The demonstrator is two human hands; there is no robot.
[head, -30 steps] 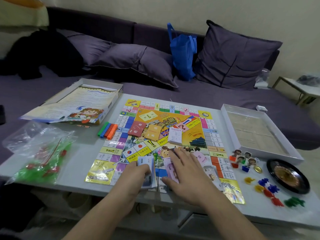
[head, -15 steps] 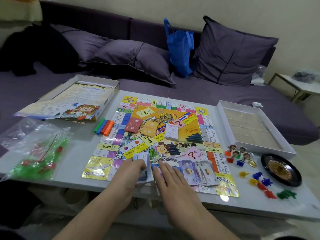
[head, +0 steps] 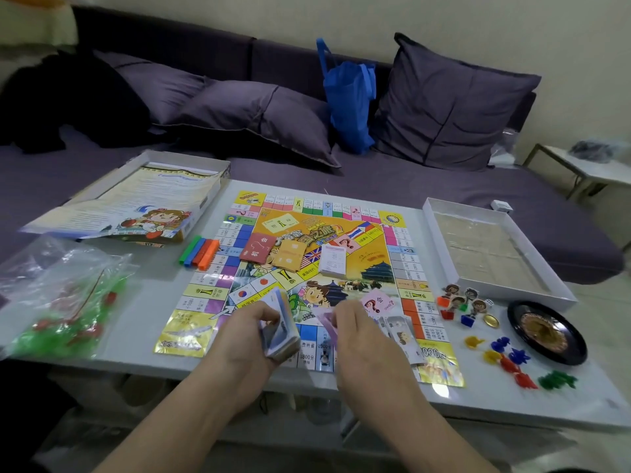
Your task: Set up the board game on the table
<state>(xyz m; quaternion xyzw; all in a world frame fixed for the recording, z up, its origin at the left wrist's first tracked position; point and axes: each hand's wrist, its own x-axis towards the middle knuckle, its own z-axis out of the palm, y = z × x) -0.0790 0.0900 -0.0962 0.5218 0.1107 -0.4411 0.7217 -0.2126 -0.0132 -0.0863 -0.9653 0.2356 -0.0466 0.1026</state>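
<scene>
1. The board (head: 307, 268) lies unfolded and flat in the middle of the table (head: 143, 312), so the main step looks done.
2. Three small card decks already sit on the board's centre: a red one (head: 262, 248), an orange one (head: 291, 256) and a white one (head: 333, 262).
3. A pink question-mark card (head: 377, 302) lies on the board just beyond the right hand.
4. Some paper money (head: 401, 334) is spread on the board's near right corner, so dealing the notes into piles appears to be the step in hand and only partly done.
5. Off the board to the right stand the character pawns (head: 459, 303), a gold coin (head: 491, 320), loose coloured pieces (head: 505, 356) and a roulette wheel (head: 546, 332); whether these sit in their final places cannot be told.
6. A bag of green and red pieces (head: 65, 308) at the left is still unsorted, and four coloured bars (head: 199, 250) lie just beside the board's left edge.
7. The box lid (head: 136, 199) with a rule sheet in it and the box tray (head: 495, 247) remain on the table at either end.
8. The left hand (head: 252, 332) is clenched round a thick stack of notes (head: 278, 327), thumb on top, held over the board's near edge.
9. The right hand (head: 362, 339) hovers beside it with fingers bent downward over a purple note (head: 324, 317); whether it pinches that note or merely touches it cannot be told.
</scene>
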